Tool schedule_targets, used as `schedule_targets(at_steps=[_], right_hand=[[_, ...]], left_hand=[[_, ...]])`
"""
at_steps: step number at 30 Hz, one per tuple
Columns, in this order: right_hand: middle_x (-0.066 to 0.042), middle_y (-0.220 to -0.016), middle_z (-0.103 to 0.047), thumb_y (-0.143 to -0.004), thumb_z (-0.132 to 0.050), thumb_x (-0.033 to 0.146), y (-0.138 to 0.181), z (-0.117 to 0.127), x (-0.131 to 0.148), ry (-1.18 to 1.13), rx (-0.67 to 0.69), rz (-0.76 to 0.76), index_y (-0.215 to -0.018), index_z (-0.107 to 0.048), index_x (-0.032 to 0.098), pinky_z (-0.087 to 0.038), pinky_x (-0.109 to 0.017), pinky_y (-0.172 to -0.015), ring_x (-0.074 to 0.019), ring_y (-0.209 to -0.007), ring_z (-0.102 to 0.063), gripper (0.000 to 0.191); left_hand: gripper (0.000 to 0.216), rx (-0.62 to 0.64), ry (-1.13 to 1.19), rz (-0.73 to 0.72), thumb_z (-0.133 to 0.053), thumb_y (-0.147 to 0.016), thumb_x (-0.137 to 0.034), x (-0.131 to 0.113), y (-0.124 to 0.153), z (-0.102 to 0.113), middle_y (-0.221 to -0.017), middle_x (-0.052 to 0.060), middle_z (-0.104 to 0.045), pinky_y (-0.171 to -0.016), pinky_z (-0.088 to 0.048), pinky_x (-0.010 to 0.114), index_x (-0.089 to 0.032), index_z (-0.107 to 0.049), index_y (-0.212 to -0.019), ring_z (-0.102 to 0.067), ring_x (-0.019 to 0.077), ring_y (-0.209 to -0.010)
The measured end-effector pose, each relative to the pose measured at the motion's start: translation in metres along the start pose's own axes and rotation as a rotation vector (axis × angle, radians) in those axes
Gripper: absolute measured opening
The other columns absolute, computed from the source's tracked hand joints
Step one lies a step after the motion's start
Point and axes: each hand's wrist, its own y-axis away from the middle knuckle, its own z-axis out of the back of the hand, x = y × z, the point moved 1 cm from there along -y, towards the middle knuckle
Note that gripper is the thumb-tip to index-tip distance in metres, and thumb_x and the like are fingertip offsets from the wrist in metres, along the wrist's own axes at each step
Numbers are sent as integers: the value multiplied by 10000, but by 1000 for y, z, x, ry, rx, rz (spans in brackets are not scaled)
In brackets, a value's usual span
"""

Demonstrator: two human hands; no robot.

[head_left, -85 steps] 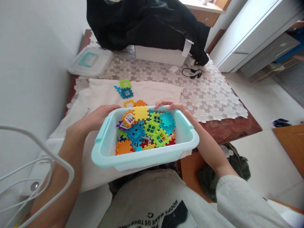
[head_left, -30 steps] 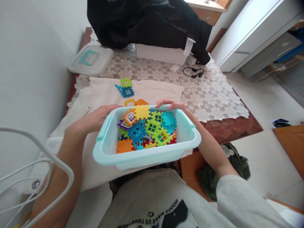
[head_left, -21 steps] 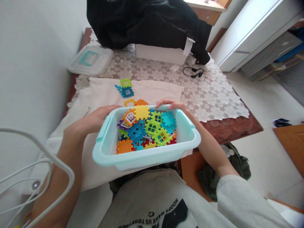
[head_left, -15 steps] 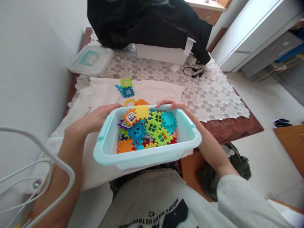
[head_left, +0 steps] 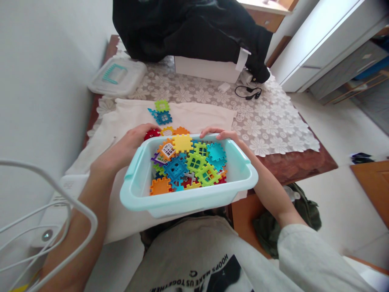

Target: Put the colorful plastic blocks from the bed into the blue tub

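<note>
A light-blue plastic bin (head_left: 188, 202) is tilted toward me, filled with notched plastic building tiles in many colours, such as a yellow tile (head_left: 182, 143), a blue window tile (head_left: 175, 169) and a lime-green one (head_left: 209, 174). My right hand (head_left: 219, 133) grips its far rim, fingers curled over the edge. Just beyond the left far corner, my left hand (head_left: 135, 142) has its fingers closed on a red tile (head_left: 152, 134), partly covered by the bin rim. Beside it lie a yellow tile (head_left: 167, 131) and an orange tile (head_left: 181, 130).
A green tile (head_left: 162, 106) and a blue window tile (head_left: 164, 117) lie on the cream cloth (head_left: 200, 115). Farther off are a clear lid (head_left: 130, 77), a black headset (head_left: 248, 93), white window pieces (head_left: 240, 111) and a black garment (head_left: 188, 32). A white cable (head_left: 75, 207) loops at left.
My left hand has shifted slightly up, away from the bin's far left rim, and a red tile now shows at its fingertips. My right hand and the bin have barely moved.
</note>
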Motion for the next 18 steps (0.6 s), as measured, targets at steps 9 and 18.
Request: schedule_targets(at_steps=[9, 18], right_hand=[[-71, -1124, -787, -769, -719, 435, -6, 4, 0, -8, 35, -59, -1104, -763, 228, -628, -429, -984, -295, -1062, -736, 396], [-46, -1105, -793, -772, -707, 381, -2, 0, 0, -32, 20, -12, -1081, -779, 235, -625, -362, -924, -261, -1030, -725, 349]], left_hand=[[561, -455, 231, 21, -789, -981, -406, 3, -7, 9, -1379, 58, -775, -1115, -575, 413, -185, -626, -1470, -716, 226, -1156], [565, -289, 896, -171, -960, -790, -277, -25, 12, 5, -1134, -3, -830, -1075, -627, 373, -339, -767, -1317, -768, 207, -1093]])
